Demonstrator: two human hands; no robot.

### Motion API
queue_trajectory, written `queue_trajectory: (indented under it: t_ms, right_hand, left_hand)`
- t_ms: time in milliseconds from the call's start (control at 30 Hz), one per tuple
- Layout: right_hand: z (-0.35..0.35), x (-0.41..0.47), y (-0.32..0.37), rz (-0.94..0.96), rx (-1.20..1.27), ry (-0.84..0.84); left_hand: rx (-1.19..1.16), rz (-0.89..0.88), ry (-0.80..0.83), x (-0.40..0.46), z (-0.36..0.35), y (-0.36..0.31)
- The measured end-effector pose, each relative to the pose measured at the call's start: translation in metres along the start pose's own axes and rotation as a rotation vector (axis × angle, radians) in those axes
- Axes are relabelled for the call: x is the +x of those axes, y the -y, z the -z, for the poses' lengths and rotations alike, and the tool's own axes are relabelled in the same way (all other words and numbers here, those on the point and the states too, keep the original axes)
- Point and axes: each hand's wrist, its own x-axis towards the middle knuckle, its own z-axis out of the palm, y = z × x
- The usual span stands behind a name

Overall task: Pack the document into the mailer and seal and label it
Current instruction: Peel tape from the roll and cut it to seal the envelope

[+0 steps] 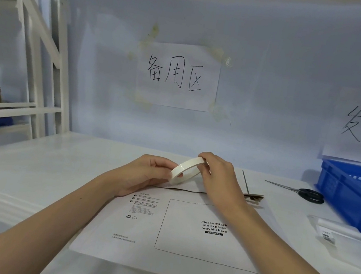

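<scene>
While both hands work at centre frame, the white shelf table (pixel 31 169) fills the lower half, with a pale blue back wall (pixel 274 92) behind it carrying a white handwritten paper sign (pixel 178 76) at upper centre. Flat white cardboard mailer (pixel 184 237) lies on the table at lower centre, printed waybill box facing up, its brown-edged flap end at the far side under the hands. Blue plastic crate (pixel 352 191) sits at right edge. Left hand (pixel 146 174) pinches the lower left of a narrow white tape roll (pixel 185 169); right hand (pixel 218 177) grips its upper right edge, so both hands are closed on the roll, held tilted just above the mailer's far end. Black-handled scissors (pixel 306 193) lie on the table right of centre, near the crate. Small clear-wrapped white label roll (pixel 338 231) lies below the scissors, beside the crate.
</scene>
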Motion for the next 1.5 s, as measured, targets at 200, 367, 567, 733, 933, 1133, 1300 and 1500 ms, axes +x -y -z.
queue_trajectory:
  t_ms: [200,367,567,733,933,1133,1300,1500]
  right_hand:
    - [-0.003,-0.005,0.010,0.117,0.041,-0.001]
    - [-0.004,-0.008,0.012,0.233,-0.019,-0.027]
    - [-0.007,-0.014,0.020,0.435,-0.133,-0.048]
    - [-0.003,-0.009,0.019,0.224,-0.067,0.009]
    - [-0.003,-0.004,0.004,0.042,-0.013,0.064]
    - [-0.004,-0.002,0.004,-0.006,-0.012,0.074]
    - [-0.004,-0.002,0.002,-0.040,0.032,0.076]
    - [-0.004,-0.002,0.001,-0.023,0.046,0.066]
  left_hand:
    - [0.017,-0.020,-0.004,0.001,0.001,0.001]
    - [0.047,-0.036,-0.007,0.000,0.000,0.000]
    - [0.046,-0.068,0.020,-0.002,-0.002,-0.001]
    - [0.005,-0.082,0.003,-0.003,-0.001,-0.004]
    - [-0.017,-0.079,0.029,-0.002,-0.002,-0.005]
    - [-0.027,-0.068,0.058,-0.002,0.000,-0.003]
    - [-0.022,-0.058,0.078,-0.003,-0.002,-0.005]
    - [-0.032,-0.042,0.067,-0.003,-0.002,-0.007]
